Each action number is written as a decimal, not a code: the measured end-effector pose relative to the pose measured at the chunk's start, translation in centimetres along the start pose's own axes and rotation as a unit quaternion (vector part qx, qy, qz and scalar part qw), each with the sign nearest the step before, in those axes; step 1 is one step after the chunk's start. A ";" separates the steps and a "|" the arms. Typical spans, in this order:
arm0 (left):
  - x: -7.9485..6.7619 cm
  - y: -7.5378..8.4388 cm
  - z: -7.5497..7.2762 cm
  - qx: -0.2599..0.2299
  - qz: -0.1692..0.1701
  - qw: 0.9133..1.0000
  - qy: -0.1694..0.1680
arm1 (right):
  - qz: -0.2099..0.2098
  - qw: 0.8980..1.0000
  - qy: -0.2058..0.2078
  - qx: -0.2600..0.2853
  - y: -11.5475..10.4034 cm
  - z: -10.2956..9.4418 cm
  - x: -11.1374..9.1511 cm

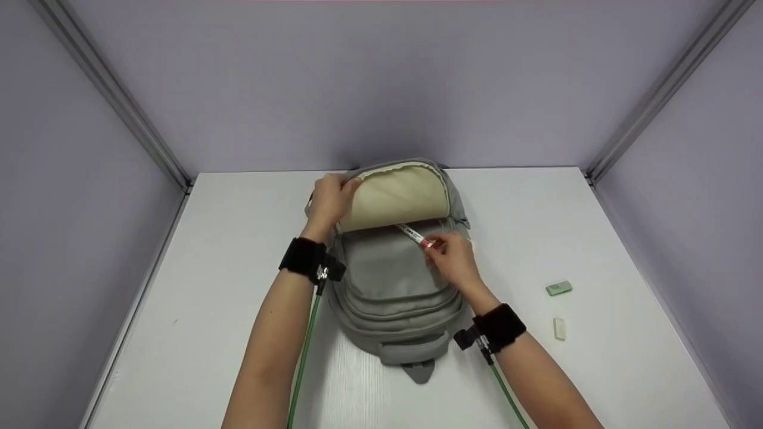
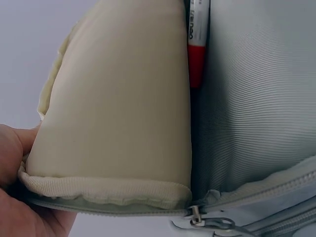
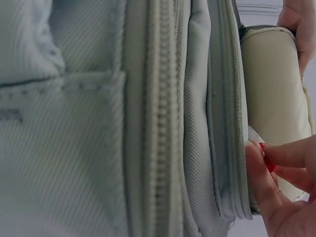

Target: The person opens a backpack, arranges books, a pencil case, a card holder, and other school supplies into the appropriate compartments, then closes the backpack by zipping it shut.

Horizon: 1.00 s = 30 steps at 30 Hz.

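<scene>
A grey backpack point(image 1: 393, 268) lies on the white table with its front pocket unzipped and the flap folded back, baring a cream lining point(image 1: 399, 193). My left hand point(image 1: 331, 199) grips the flap's edge at the upper left, thumb on the lining side. Between thumb and fingers, my right hand point(image 1: 454, 257) pinches a white marker point(image 1: 411, 233) by its red end. The marker slants up and left, its far end tucked under the lining's fold. In the left wrist view the marker's other red end point(image 2: 196, 66) lies inside the pocket opening.
To the right on the table point(image 1: 238, 256) lie a green eraser-like block point(image 1: 559, 288) and a smaller whitish block point(image 1: 559, 329). A zipper pull point(image 2: 197, 217) hangs at the pocket's corner. Green cables point(image 1: 305, 351) run from both wrist cameras. Walls stand behind and at both sides.
</scene>
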State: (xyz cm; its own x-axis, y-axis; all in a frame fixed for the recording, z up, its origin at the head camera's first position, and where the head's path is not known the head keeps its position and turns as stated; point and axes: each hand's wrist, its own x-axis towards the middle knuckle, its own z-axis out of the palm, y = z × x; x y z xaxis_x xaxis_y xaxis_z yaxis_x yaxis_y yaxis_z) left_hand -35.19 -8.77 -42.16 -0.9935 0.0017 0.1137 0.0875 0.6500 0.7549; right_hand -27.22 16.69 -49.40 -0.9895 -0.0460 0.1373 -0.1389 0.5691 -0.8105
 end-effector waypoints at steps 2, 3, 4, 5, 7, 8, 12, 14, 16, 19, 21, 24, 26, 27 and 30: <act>-0.1 0.0 0.0 -0.001 -0.001 1.000 0.000 | 0.012 1.000 0.020 -0.014 -0.1 0.2 0.2; -0.1 0.0 0.1 -0.002 -0.001 1.000 0.001 | 0.015 0.999 0.028 -0.017 -0.2 0.3 0.3; -0.1 0.0 0.1 -0.003 0.000 1.000 0.001 | 0.019 0.999 0.030 -0.012 -0.3 0.4 0.4; -0.1 0.0 0.1 -0.004 0.002 1.000 0.001 | 0.018 0.999 0.031 -0.010 -0.4 0.5 0.4; -0.1 0.0 0.1 -0.006 0.005 1.000 0.002 | 0.007 1.000 0.020 -0.002 -0.6 0.8 0.4; -0.1 0.0 0.1 -0.007 0.007 1.000 0.001 | -0.002 1.000 0.009 0.005 -0.6 0.9 0.3; -0.1 -0.1 0.2 -0.011 0.011 1.000 -0.001 | -0.048 0.997 -0.056 0.035 -0.7 1.1 0.1; -0.1 -0.1 0.2 -0.010 0.010 1.000 0.000 | -0.066 0.992 -0.094 0.045 -0.6 1.0 0.0; -0.1 -0.1 0.2 -0.009 0.007 1.000 0.000 | -0.082 0.987 -0.128 0.053 -0.5 0.7 -0.2; -0.1 -0.2 0.3 -0.006 0.003 1.000 0.001 | -0.093 0.984 -0.145 0.044 -0.4 -0.3 -0.4; -0.1 -0.2 0.3 -0.003 0.002 1.000 0.004 | -0.091 0.987 -0.129 0.029 -0.4 -1.3 -0.5; 0.0 -0.3 0.3 0.002 -0.002 1.000 0.007 | -0.065 0.996 -0.056 -0.023 -0.2 -3.4 -0.5; 0.0 -0.3 0.3 0.002 -0.004 1.000 0.008 | -0.026 0.997 0.002 -0.073 0.3 -5.0 -0.3; 0.0 -0.3 0.3 0.003 -0.003 1.000 0.008 | 0.000 0.995 0.026 -0.100 0.8 -5.8 -0.3; 0.0 -0.3 0.4 0.004 0.003 1.000 0.008 | 0.089 0.979 0.060 -0.175 2.8 -8.5 -0.3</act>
State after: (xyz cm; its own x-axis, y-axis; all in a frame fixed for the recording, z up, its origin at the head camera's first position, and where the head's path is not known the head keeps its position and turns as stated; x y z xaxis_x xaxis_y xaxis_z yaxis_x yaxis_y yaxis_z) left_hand -35.20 -8.63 -42.61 -0.9916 -0.0067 0.1295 0.0934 0.6558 0.7492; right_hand -26.93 25.26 -46.90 -0.9819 0.1639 0.0948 0.0782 0.8069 -0.5855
